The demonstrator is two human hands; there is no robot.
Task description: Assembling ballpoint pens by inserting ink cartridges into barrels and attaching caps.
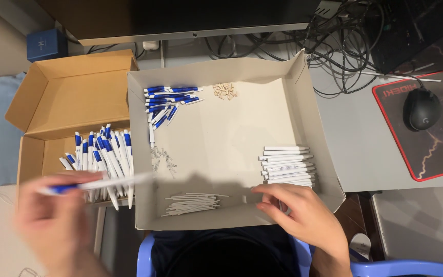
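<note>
My left hand, blurred by motion, holds a white and blue pen over the edge of the brown cardboard box, which has a pile of finished pens in it. My right hand rests on the near wall of the wide white tray, fingers curled, next to a stack of white pen barrels. Whether it holds anything is hidden. The tray also holds blue and white pen tops, small springs, thin white refills and tiny beige tips.
A monitor base stands behind the boxes, with tangled black cables at the back right. A black mouse lies on a dark red-edged mouse pad. A small blue box sits at the back left. A blue plastic chair is below me.
</note>
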